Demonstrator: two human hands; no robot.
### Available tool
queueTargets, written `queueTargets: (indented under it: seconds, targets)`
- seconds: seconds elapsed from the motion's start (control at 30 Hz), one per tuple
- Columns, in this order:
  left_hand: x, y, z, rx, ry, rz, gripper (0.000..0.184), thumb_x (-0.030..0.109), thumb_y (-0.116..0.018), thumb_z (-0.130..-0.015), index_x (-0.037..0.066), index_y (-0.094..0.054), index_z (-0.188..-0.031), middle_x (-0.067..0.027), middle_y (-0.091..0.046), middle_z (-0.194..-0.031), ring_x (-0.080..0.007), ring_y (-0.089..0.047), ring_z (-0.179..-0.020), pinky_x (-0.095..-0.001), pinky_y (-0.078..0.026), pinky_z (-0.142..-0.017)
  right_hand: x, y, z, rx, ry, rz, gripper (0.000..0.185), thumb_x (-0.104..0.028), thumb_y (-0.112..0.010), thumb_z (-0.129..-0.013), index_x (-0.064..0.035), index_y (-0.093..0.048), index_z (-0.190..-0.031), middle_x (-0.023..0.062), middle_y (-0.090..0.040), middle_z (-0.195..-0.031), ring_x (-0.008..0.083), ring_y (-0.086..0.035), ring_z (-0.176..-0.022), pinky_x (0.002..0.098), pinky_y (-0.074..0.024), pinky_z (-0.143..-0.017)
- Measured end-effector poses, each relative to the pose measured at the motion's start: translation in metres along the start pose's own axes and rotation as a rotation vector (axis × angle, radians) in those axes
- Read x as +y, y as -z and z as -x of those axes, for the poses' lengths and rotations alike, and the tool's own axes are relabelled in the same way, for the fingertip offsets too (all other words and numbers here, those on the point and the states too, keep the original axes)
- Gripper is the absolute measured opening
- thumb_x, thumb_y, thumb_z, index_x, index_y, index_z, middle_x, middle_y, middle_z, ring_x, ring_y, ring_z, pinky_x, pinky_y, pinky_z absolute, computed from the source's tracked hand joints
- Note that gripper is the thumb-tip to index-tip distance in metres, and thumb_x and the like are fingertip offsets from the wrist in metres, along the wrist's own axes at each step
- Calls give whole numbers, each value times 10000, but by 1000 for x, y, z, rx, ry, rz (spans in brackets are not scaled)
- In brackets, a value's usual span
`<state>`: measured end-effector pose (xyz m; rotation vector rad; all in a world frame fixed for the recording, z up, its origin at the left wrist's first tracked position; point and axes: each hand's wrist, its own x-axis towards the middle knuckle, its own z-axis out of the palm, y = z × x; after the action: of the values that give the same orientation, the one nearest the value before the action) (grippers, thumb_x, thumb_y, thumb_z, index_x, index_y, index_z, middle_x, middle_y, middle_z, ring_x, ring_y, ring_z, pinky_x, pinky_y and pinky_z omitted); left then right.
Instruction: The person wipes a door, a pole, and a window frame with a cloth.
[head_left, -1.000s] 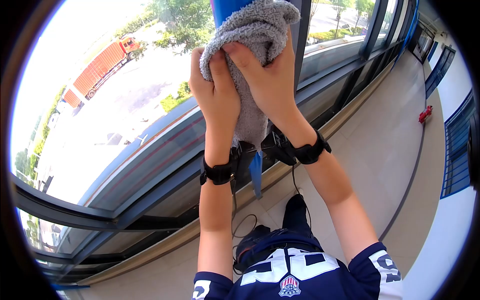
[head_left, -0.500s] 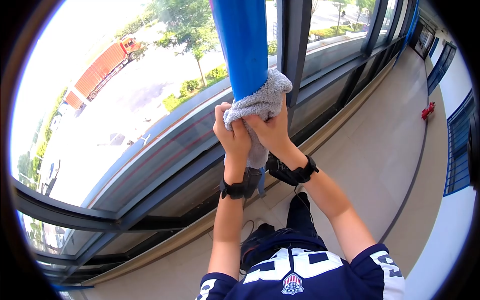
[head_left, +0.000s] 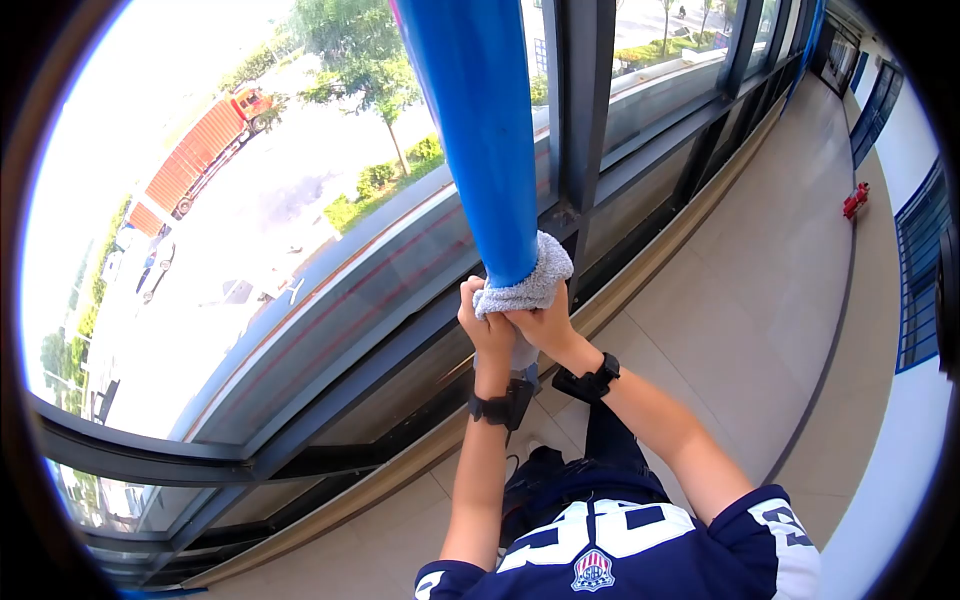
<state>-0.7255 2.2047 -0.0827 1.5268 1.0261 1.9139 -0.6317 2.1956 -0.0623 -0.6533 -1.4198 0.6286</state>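
A thick blue pole point(head_left: 485, 130) runs from the top of the view down to my hands. Wrapped around it is a grey towelling cloth point(head_left: 535, 284), bunched in a band with a loose end hanging below. My left hand point(head_left: 490, 325) grips the cloth on the left side, its fingers closed. On the right side my right hand point(head_left: 545, 325) is closed on the same cloth, its thumb pressed to the front. Both hands nearly meet in front of the pole. The fingers behind the pole are hidden. Each wrist wears a black strap with a small device.
Large windows in dark metal frames point(head_left: 585, 110) stand close behind the pole. A red truck point(head_left: 195, 150) is parked outside. To the right runs a corridor floor point(head_left: 700, 300), with a small red object point(head_left: 856, 200) by the far wall and blue-barred windows point(head_left: 922, 270).
Both hands and the cloth have slid down the blue pole, so more of its blue surface shows above them. The view has shifted slightly.
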Motion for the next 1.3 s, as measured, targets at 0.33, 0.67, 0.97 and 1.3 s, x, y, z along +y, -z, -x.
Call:
queueTargets:
  seconds: [0.33, 0.67, 0.97, 1.3]
  targets:
    - [-52, 4, 37, -25, 72, 12, 383, 397, -506, -893, 25, -519, -802, -32, -577, -737, -92, -521, -698, -247, -419, -625, 41, 7, 43, -46, -93, 123, 661, -312, -759, -690, -26, -460, -1205, 143, -522, -1168, 280, -517, -1075, 368, -401, -912]
    - [-79, 8, 72, -59, 56, -238, 363, 332, -466, -882, 4, -453, -728, -156, -446, -671, -348, -486, -591, -353, -383, -527, 70, 13, 83, -86, -195, 231, 610, -307, -750, -686, -37, -503, -1174, 160, -530, -1176, 324, -515, -1080, 381, -398, -927]
    - [-52, 22, 74, -203, 140, -246, 453, 394, -306, -951, -2, -454, -789, -162, -446, -741, -343, -476, -716, -376, -381, -647, 50, 26, 71, -229, -124, 328, 484, -208, -744, -700, -25, -543, -1101, 147, -589, -1067, 303, -587, -952, 351, -468, -807]
    - [62, -2, -28, -49, -30, 17, 218, 182, -369, -957, 16, -445, -839, -34, -450, -678, -92, -415, -651, -248, -366, -596, -32, 3, -30, 34, 245, 295, 653, -259, -751, -715, -1, -388, -1192, 192, -552, -1031, 318, -578, -920, 358, -462, -794]
